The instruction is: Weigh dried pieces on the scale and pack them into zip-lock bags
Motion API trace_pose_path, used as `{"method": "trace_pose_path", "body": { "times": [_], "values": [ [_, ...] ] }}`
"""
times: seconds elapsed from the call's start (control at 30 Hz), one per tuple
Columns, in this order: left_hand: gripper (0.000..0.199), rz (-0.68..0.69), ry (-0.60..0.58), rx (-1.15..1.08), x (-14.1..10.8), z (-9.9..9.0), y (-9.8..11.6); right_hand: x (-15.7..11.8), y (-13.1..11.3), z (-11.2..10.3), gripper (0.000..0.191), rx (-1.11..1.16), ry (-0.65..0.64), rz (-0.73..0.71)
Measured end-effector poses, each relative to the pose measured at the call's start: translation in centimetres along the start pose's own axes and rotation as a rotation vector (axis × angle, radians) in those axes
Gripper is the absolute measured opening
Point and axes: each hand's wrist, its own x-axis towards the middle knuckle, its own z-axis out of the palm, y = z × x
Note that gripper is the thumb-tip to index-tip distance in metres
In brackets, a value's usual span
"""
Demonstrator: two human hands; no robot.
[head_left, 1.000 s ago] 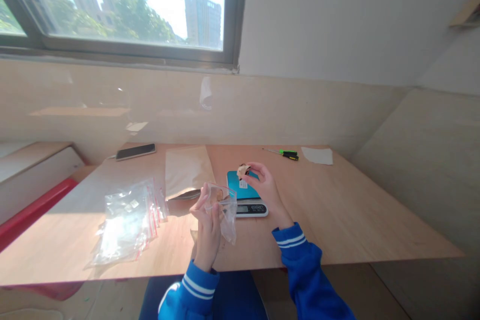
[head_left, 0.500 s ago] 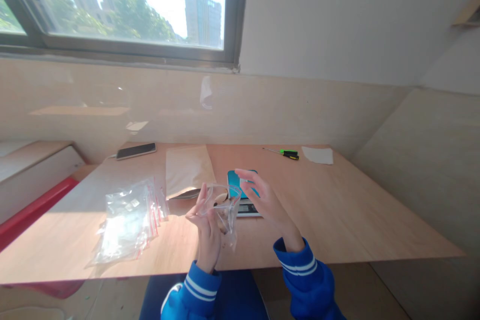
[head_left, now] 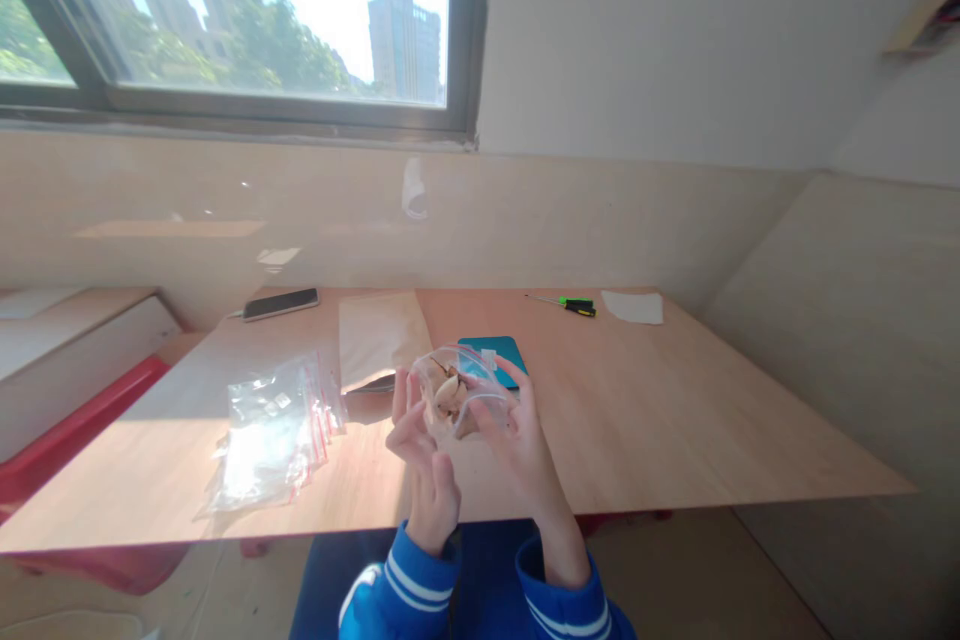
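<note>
"What's nearest?"
"The left hand (head_left: 427,480) pinches the clear bag (head_left: 469,388) by its left side, above the table (head_left: 637,420), seemingly taking its weight; the right hand (head_left: 529,450) meets the opposite rim, perhaps spreading the mouth, though I can't tell if it's clamped."
"Inside?"
"Pale, dry-looking pieces (head_left: 448,393)."
"Beyond?"
"A blue-topped scale (head_left: 511,352) just behind; a screwdriver (head_left: 578,304) farther back, probably out of the way."

A wooden table (head_left: 675,420) carries a phone (head_left: 281,304) near its back left corner, a paper bag (head_left: 379,332) by the back edge and a scale (head_left: 505,352) right of that. Plastic bags (head_left: 266,432) overlap left, near the front edge; near the back right corner, a screwdriver (head_left: 577,305) and white sheet (head_left: 632,307).
</note>
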Motion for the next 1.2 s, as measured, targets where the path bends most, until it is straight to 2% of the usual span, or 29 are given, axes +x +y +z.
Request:
{"method": "trace_pose_path", "body": {
  "times": [0.13, 0.2, 0.27, 0.43, 0.6, 0.63, 0.73, 0.8, 1.03, 1.2],
  "values": [
    [0.038, -0.183, 0.160, 0.107, 1.5, -0.6, 1.3, 0.1, 0.0, -0.7, 0.035, 0.048, 0.112, -0.050],
    [0.039, -0.344, 0.135, 0.136, 2.4, -1.3, 1.5, -0.2, 0.2, -1.2, 0.029, 0.049, 0.123, -0.052],
    [0.035, -0.447, 0.110, 0.158, 3.0, -2.1, 1.5, -0.7, 0.4, -1.6, 0.027, 0.012, 0.124, -0.047],
    [0.026, -0.460, 0.125, 0.203, 2.7, -2.8, 1.7, -1.3, 0.3, -2.2, 0.029, -0.104, 0.094, -0.069],
    [0.024, -0.461, 0.023, 0.208, 1.9, -1.9, 2.9, -1.7, -0.8, -2.2, 0.029, -0.202, 0.098, -0.117],
    [0.025, -0.461, 0.047, 0.226, 1.9, -1.8, 3.2, -1.8, -1.0, -2.2, 0.029, -0.226, 0.113, -0.129],
    [0.031, -0.476, 0.241, 0.308, 2.2, -2.2, 3.5, -2.2, -1.2, -2.5, 0.031, -0.256, 0.207, -0.148],
    [0.034, -0.506, 0.318, 0.289, 2.5, -2.7, 3.4, -2.3, -1.1, -2.6, 0.033, -0.244, 0.239, -0.129],
    [0.036, -0.623, 0.317, -0.028, 2.6, -3.1, 3.3, -2.3, -0.9, -2.6, 0.031, -0.094, 0.256, -0.057],
    [0.036, -0.686, 0.308, -0.058, 2.9, -3.8, 3.3, -2.3, -0.9, -3.9, 0.035, -0.118, 0.252, -0.017]
  ]
}}
